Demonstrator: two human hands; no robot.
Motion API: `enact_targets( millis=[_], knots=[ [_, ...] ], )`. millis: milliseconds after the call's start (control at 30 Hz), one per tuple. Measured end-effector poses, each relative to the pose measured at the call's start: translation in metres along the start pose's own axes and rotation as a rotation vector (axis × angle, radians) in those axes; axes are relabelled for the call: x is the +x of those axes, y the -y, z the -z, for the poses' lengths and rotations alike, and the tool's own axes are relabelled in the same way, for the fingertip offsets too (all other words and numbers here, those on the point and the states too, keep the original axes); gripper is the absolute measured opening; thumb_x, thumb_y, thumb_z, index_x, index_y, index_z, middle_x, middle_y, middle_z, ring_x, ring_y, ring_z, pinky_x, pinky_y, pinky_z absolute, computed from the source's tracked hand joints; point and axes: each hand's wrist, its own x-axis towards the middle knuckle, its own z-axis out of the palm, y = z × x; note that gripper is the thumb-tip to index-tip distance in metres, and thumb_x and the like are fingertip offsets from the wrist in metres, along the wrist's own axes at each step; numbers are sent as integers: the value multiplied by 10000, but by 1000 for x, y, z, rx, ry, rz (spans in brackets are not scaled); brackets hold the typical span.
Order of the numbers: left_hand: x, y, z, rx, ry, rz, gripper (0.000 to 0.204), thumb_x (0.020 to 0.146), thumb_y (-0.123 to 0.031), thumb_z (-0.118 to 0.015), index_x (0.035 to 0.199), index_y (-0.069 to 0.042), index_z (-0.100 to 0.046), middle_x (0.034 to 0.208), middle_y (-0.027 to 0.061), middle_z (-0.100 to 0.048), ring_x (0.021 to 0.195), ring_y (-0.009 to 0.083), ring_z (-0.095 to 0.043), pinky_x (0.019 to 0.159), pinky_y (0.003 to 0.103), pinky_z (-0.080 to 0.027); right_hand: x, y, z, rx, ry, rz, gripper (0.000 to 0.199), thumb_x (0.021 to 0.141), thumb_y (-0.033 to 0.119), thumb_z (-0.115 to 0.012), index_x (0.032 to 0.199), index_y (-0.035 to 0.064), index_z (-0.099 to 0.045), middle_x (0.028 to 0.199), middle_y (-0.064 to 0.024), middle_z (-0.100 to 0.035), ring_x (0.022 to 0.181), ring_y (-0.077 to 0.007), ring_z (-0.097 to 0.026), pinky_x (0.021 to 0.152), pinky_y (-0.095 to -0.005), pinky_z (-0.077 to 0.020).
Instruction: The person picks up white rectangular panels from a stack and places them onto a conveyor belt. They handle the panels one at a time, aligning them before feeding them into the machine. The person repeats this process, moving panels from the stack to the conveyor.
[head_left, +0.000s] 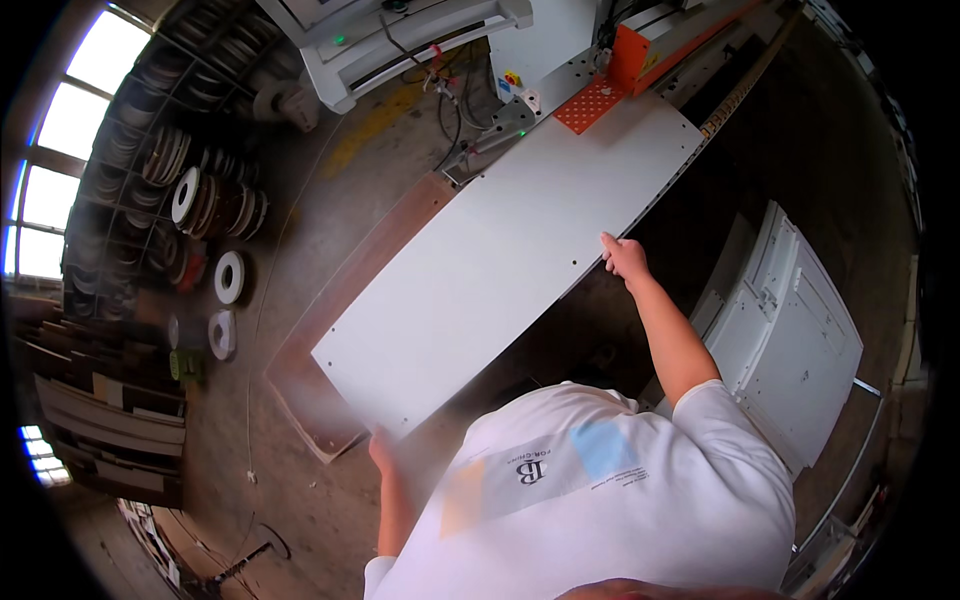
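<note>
A long white panel (480, 270) with small holes near its edges lies slanted across the view. Its far end is by the orange guard of a machine. My right hand (625, 260) is closed on the panel's right edge, around the middle of its length, with the fingers curled at the rim. At the near end, my left hand (381, 457) grips the edge close to a corner; its fingers are mostly hidden and slightly blurred. Under the panel's left side shows a reddish-brown board (310, 400).
The orange perforated guard (588, 107) and the white machine housing (415, 50) stand at the far end. White panels (790, 340) are stacked at the right. Rolls of edge banding (225, 205) fill a rack on the left, with loose rolls (229, 277) on the floor.
</note>
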Motion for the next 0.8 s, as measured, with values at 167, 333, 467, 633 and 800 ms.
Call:
enact_targets(
  millis=[167,333,467,633,800],
  knots=[
    [-29,-52,-44,-86,71,84,524,981,-547,-559,886,-36,-625,655,52,-579,470,162,-543,372,288,-337,30,-8,17,100,-143,-6,475,990,493,-583,774,69,-590,599,-12,-548,471,-95,-448,446,-258,-352],
    [-47,-88,-77,-99,224,164,521,965,-557,-584,916,-42,-647,683,60,-601,484,162,-546,395,283,-337,10,-20,18,236,-133,23,472,1001,500,-557,923,40,-632,620,-24,-587,464,-90,-475,437,-251,-376],
    [-54,-103,-109,-221,333,197,482,992,-531,-555,926,-57,-618,646,63,-593,465,143,-511,404,280,-351,-33,-75,18,141,-35,27,474,1027,513,-516,969,56,-628,628,-21,-570,447,-82,-450,429,-243,-355],
    [-71,-133,-142,-221,455,145,459,1021,-507,-512,944,-62,-595,622,70,-583,466,133,-491,414,268,-347,-120,-179,40,-230,99,-149,401,1011,465,-553,1053,76,-640,713,-59,-679,511,-128,-556,491,-296,-447],
    [-78,-147,-180,-240,551,94,448,1028,-496,-506,948,-63,-591,634,60,-581,484,136,-513,427,268,-362,-210,-287,69,-325,66,-350,485,977,497,-587,1115,38,-658,850,-115,-722,696,-209,-647,641,-362,-511]
  ],
)
